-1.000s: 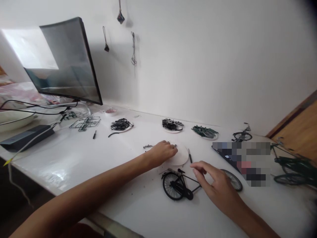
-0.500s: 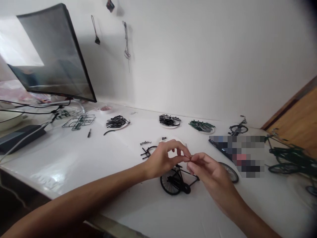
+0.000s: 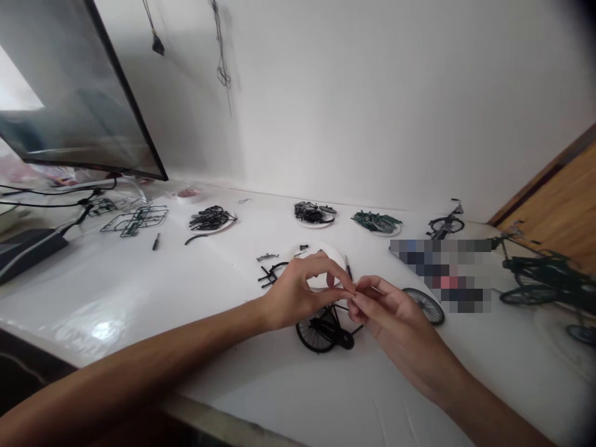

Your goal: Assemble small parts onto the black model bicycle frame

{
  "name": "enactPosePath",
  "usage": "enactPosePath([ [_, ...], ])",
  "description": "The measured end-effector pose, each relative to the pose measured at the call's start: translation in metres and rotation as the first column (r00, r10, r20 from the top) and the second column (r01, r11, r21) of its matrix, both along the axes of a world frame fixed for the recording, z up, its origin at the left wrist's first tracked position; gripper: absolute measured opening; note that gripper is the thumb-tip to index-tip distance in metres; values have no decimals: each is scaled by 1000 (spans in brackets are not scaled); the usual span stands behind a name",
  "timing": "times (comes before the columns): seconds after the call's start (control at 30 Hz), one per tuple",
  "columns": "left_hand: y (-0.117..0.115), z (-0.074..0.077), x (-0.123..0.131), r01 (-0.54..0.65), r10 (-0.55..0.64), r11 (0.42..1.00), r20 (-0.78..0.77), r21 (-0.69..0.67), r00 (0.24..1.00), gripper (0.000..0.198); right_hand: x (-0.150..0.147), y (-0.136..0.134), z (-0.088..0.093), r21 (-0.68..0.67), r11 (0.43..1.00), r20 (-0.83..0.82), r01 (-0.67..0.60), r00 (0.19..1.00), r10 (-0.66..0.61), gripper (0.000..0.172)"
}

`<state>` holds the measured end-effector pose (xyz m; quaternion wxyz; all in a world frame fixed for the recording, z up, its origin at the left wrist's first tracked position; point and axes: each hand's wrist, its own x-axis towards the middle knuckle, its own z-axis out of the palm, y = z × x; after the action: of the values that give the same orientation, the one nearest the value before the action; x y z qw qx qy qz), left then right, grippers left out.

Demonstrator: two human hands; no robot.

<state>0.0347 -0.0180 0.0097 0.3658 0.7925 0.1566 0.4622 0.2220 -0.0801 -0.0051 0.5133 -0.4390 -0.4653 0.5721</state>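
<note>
My left hand (image 3: 302, 288) and my right hand (image 3: 388, 316) meet fingertip to fingertip above a small black model bicycle (image 3: 326, 329) lying on the white table (image 3: 195, 292). Both hands pinch a tiny part too small to name. A loose black wheel (image 3: 423, 305) lies just right of my right hand. A white paper plate (image 3: 326, 256) with a few small parts sits behind my left hand, and black frame pieces (image 3: 270, 276) lie at its left.
Along the wall stand paper plates of black parts (image 3: 212, 218) (image 3: 313, 213) and green parts (image 3: 376, 221). Green sprues (image 3: 135, 220) and a monitor (image 3: 69, 112) are at left. A finished black model bike (image 3: 444, 223) and a green one (image 3: 544, 285) stand at right.
My left hand lifted off the plate and came toward my right hand; both now pinch together above the bicycle. The view has shifted right and down.
</note>
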Motion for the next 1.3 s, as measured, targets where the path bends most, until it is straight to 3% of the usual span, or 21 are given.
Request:
enactPosePath([
  [0.2,-1,1,-2,12,-14,994,19,112,1000,4,1,0,2,-94,992,-144,-79,987,65,27],
  [0.43,3,-5,-5,-5,15,975,-46,221,999,6,3,0,3,-53,996,-117,-76,991,70,23],
  [0.57,3,-5,-6,-17,78,926,-146,378,986,2,2,0,2,-47,999,-18,4,1000,-5,27],
  [0.7,2,-4,-6,-39,185,842,-221,538,957,4,-1,-1,6,50,995,216,83,972,-92,29],
  [0.8,1,-5,-5,-64,208,836,-208,545,956,10,-2,-3,9,136,983,337,120,928,-160,29],
  [1.03,0,-5,-6,-94,216,863,-194,497,957,14,2,-1,6,197,976,332,90,931,-152,24],
  [1.3,0,0,-8,-77,250,800,-215,595,944,10,3,-2,5,267,961,339,79,925,-171,26],
])
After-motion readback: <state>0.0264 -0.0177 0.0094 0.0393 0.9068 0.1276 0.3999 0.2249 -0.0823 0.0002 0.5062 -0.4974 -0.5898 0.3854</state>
